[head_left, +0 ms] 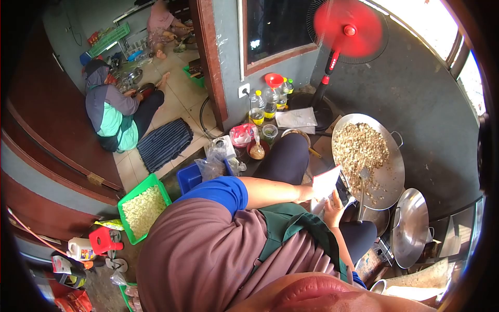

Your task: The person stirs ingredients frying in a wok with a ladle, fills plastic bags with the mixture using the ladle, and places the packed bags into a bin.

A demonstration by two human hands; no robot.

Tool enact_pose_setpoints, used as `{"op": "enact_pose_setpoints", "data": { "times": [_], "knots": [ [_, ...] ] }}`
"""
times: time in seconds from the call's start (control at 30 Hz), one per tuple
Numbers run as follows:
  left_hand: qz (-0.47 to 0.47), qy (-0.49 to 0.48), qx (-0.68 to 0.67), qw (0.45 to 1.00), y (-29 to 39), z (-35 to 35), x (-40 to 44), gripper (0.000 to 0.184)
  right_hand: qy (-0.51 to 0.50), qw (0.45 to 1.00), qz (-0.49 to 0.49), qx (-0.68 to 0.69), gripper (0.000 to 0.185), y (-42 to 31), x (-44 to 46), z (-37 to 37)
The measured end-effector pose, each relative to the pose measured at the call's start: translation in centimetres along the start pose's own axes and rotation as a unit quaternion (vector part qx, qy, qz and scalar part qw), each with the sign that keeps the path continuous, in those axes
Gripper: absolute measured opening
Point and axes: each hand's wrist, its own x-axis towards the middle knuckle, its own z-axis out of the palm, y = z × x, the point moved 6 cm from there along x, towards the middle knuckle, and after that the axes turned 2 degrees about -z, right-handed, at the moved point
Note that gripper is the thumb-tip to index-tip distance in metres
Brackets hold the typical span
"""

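My left hand and my right hand are close together over my lap. Both grip a pale pinkish-white packet or folded sheet; its print is too small to read. Just beyond them, a large wok holds many small light-brown pieces. A metal spatula rests in it, its handle reaching down near my right hand. Beside my knee stands a round bowl with a yellow handle-like piece near it.
A red fan spins behind bottles and a red funnel. An empty wok leans at right. At left sits a green crate of pale pieces. Two people sit on the floor beyond the doorway.
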Motion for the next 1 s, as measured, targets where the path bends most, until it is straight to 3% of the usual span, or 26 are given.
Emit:
{"op": "enact_pose_setpoints", "data": {
  "times": [0.1,0.2,0.3,0.4,0.57,0.67,0.77,0.8,1.0],
  "knots": [
    [0.167,-0.041,-0.053,0.984,-2.9,-1.7,5.8,0.027,-0.038,0.999,0.015,0.032,0.038,-1.3,0.1,0.4],
    [0.155,-0.002,-0.076,0.985,0.1,-1.1,1.7,0.036,-0.050,0.998,0.035,0.025,0.039,-0.6,-0.1,1.2],
    [0.054,0.042,-0.143,0.987,-2.0,-2.2,2.9,0.045,-0.052,0.998,0.038,-0.005,0.040,-1.0,0.0,1.2],
    [0.042,0.056,-0.119,0.990,-1.7,-2.3,2.4,0.048,-0.047,0.998,0.033,-0.033,0.042,-2.0,0.3,0.9],
    [0.042,0.003,-0.156,0.987,-1.8,-1.7,2.5,0.044,-0.042,0.992,0.031,-0.112,0.045,-3.2,0.3,0.4],
    [0.050,0.011,-0.128,0.990,-1.9,-1.7,2.8,0.035,-0.034,0.995,-0.004,-0.090,0.043,-2.4,0.2,0.7],
    [0.053,-0.001,-0.108,0.993,-2.2,-1.6,3.2,0.032,-0.129,0.983,-0.013,-0.129,0.033,-1.8,0.2,1.4],
    [0.054,-0.011,-0.105,0.993,-2.3,-1.6,3.4,0.032,-0.128,0.985,-0.019,-0.114,0.018,-1.9,0.1,1.6],
    [-0.014,0.006,-0.082,0.997,-3.0,-1.3,2.6,0.033,-0.172,0.977,0.003,-0.125,0.015,-0.6,-0.3,2.4]
  ]
}}
